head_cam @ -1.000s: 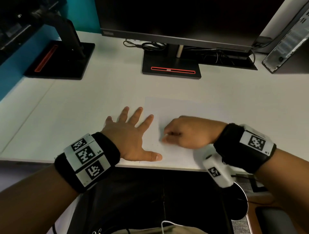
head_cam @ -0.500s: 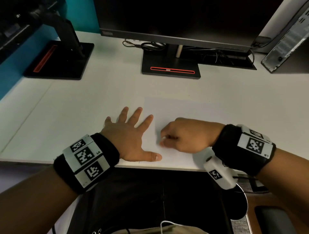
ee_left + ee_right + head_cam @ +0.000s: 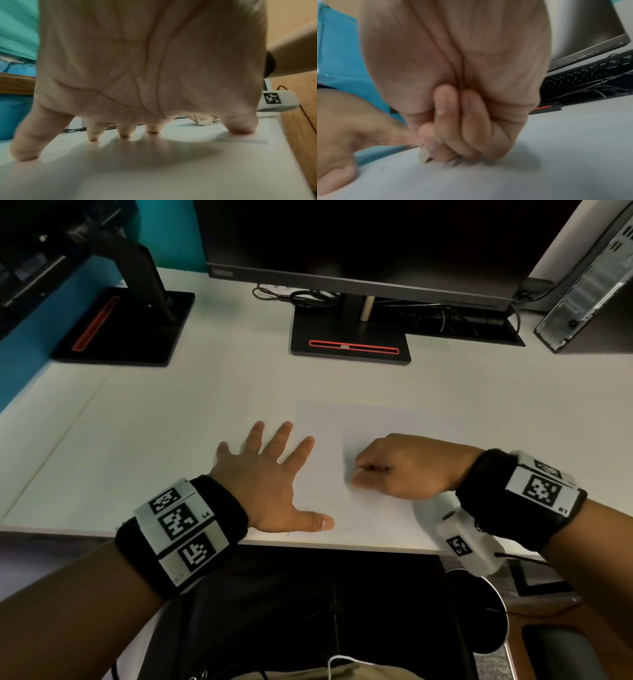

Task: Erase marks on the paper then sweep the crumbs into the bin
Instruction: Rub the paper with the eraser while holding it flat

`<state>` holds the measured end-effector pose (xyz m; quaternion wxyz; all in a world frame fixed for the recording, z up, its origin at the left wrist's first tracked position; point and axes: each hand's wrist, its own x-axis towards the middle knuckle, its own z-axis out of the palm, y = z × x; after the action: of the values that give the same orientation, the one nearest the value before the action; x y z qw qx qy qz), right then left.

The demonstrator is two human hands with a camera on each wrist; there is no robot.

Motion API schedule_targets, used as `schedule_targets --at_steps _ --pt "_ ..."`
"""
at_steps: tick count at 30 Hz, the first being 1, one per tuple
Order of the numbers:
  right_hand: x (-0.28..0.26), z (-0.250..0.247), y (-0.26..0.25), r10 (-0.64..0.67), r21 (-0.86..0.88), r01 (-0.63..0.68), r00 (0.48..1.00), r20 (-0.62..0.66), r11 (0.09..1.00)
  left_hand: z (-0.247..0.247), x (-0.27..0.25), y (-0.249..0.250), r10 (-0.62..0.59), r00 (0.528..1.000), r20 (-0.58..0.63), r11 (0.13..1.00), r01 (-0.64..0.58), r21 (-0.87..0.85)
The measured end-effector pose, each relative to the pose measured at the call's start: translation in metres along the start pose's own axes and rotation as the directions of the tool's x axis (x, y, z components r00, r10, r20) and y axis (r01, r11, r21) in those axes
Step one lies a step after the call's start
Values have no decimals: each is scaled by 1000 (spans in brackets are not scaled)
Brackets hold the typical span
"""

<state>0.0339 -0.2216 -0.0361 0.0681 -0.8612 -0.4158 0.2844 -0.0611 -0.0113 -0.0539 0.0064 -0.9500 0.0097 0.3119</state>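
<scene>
A white sheet of paper (image 3: 329,419) lies on the white desk near its front edge. My left hand (image 3: 270,474) lies flat with fingers spread, index finger and thumb pressing the paper's left part. My right hand (image 3: 404,467) is curled and pinches a small white eraser (image 3: 423,155), whose tip touches the paper. The eraser (image 3: 204,120) also shows past my left fingers in the left wrist view. A few tiny dark specks (image 3: 330,504) lie on the paper near my left thumb. No bin is in view.
A black monitor on its stand (image 3: 349,347) is at the back centre, with cables (image 3: 301,296) behind it. A second monitor stand (image 3: 126,326) sits back left, a computer case (image 3: 589,285) back right. The desk's front edge (image 3: 342,544) runs just below my hands.
My right hand has slid a little away from me and slightly right on the paper with the eraser. My left hand stays pressed in place.
</scene>
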Motion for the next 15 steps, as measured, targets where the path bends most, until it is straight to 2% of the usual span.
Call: schedule_targets --at_steps 3,6,9,11,15 --pt "1 7 1 2 17 -1 1000 -18 1000 -1 0 2 -3 1000 -8 1000 3 0" --pt "-1 6 1 52 117 -57 998 41 991 -4 -3 5 17 998 -65 1000 -17 -5" --pt "2 2 3 55 160 -63 997 59 985 -11 0 9 215 961 -175 976 -215 16" --pt "5 1 2 46 160 -54 998 52 986 -14 5 10 319 936 -146 946 -324 -9" --pt "2 5 -5 -33 94 36 999 -35 995 -17 16 6 338 939 -55 938 -341 -67"
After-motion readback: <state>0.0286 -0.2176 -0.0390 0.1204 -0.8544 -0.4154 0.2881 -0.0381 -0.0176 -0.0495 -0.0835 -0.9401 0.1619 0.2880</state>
